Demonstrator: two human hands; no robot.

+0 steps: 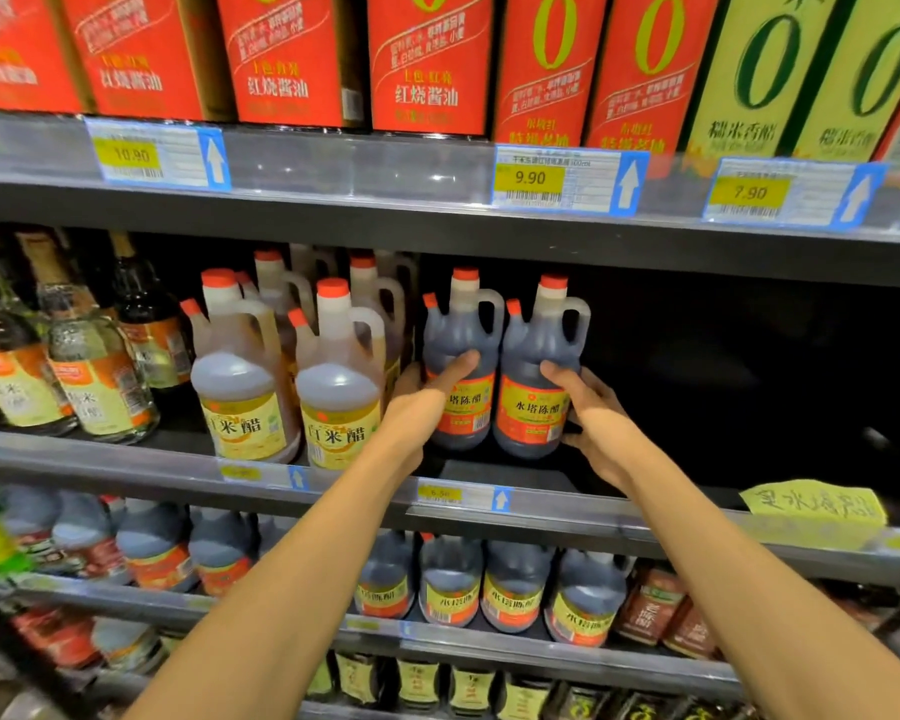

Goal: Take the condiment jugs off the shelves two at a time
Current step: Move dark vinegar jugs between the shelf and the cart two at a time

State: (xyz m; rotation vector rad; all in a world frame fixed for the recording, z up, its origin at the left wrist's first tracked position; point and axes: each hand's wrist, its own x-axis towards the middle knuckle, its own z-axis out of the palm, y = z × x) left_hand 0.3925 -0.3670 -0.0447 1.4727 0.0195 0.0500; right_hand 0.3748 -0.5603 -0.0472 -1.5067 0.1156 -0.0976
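Two dark vinegar jugs with red caps and red-yellow labels stand side by side on the middle shelf. My left hand grips the left dark jug around its body, thumb across the front. My right hand grips the right dark jug from its right side, thumb on the label's top. Both jugs are upright and seem to rest on the shelf. To their left stand pale yellow rice-vinegar jugs.
Right of the held jugs the middle shelf is dark and bare, with a yellow handwritten note on its edge. Glass bottles fill the left. Red and yellow cartons line the top shelf. More dark jugs sit below.
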